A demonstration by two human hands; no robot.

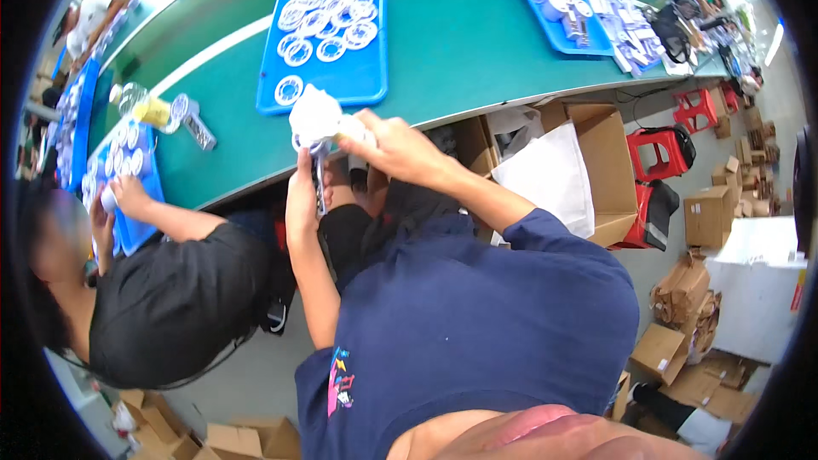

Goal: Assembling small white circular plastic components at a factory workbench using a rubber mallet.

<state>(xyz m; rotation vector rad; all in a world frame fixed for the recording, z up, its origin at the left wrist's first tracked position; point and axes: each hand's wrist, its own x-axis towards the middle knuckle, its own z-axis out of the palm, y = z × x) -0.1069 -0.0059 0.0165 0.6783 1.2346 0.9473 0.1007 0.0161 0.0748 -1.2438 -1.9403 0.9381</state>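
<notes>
My left hand [302, 202] is closed around a slim, dark and silver handle [320, 181] with a round white end, held upright just off the table's near edge. My right hand [394, 150] is closed on a crumpled white cloth [315, 113], which may be thin paper. The cloth covers most of the round end, so its shape is largely hidden. Just beyond my hands, a blue tray [366, 77] bears several white ring-shaped discs [331, 49] with dark patterned rings. One disc [289, 89] lies apart near the tray's closer left corner.
Left, a co-worker in black [179, 298] handles a small white part over another blue tray [146, 196]. A bottle [152, 109] and a silver-handled piece [201, 128] stand between us. Right are a blue tray [545, 21], an open carton [609, 162] below and red stools [660, 153].
</notes>
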